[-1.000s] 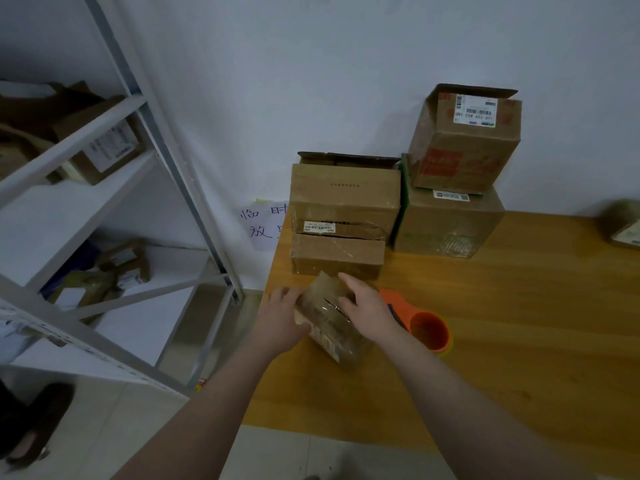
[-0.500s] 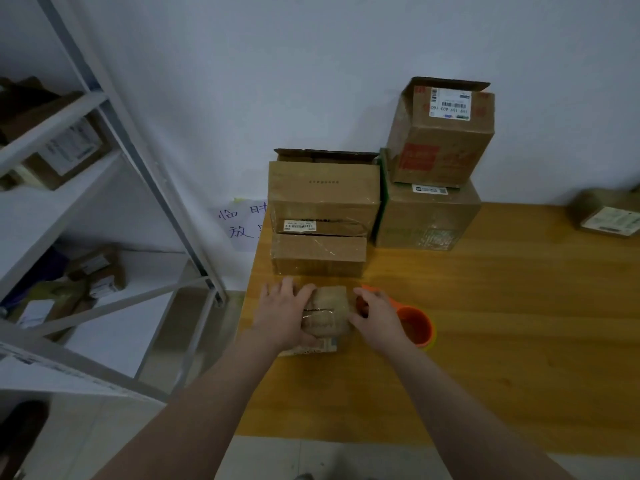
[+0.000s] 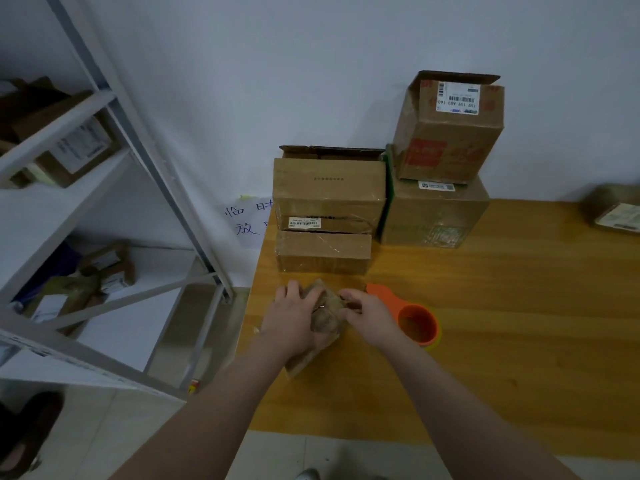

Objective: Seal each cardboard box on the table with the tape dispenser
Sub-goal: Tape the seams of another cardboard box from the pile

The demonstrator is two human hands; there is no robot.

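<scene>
A small brown cardboard box [image 3: 323, 315] lies tilted near the left edge of the wooden table [image 3: 519, 341]. My left hand [image 3: 294, 322] grips its left side, fingers curled over the top. My right hand [image 3: 369, 315] pinches its right upper edge. The orange tape dispenser [image 3: 414, 322] lies on the table just right of my right hand, untouched. Much of the small box is hidden under my hands.
Behind the small box stand a flat box [image 3: 323, 252] with a larger open box [image 3: 329, 192] on it, and to the right two stacked boxes [image 3: 434, 211] [image 3: 450, 129]. Another parcel [image 3: 614, 211] sits far right. A metal shelf [image 3: 104, 202] with boxes stands left.
The small box has been turned in my hands and now sits tilted, with its near end pointing toward me. Both hands stay on it. The dispenser has not moved.
</scene>
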